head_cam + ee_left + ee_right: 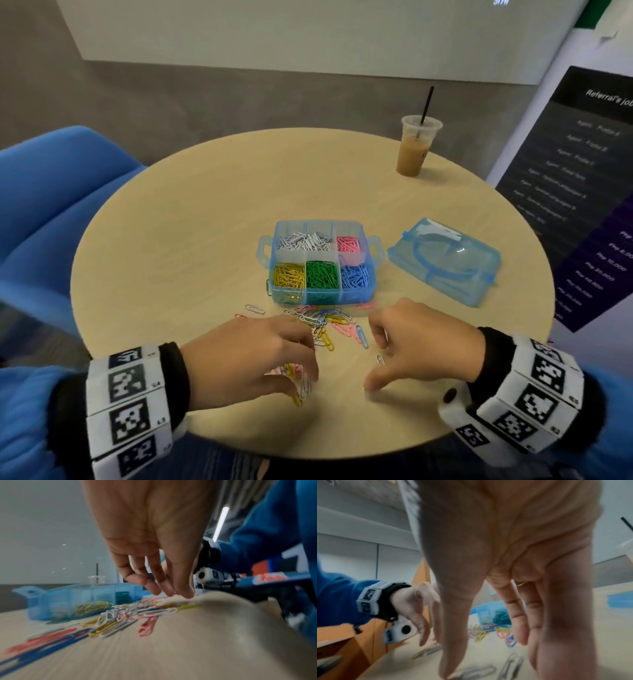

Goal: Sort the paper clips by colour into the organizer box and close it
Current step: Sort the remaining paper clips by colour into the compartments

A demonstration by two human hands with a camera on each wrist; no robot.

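The open blue organizer box (371,289) (42,601) stands mid-table with white, pink, yellow, green and blue clips in separate compartments. Its lid (443,260) lies apart to the right. Loose mixed paper clips (330,323) (130,612) are scattered in front of the box. My left hand (301,380) (169,592) hovers over them with straight fingers pointing down, fingertips at a few yellow and white clips (299,390). My right hand (373,363) (488,658) is spread with fingertips on the table around white clips (380,359) (511,665). Neither hand holds anything.
An iced coffee cup with a black straw (416,147) stands at the far right of the round wooden table (191,219). A blue chair (51,205) is on the left and a dark poster stand (582,192) on the right.
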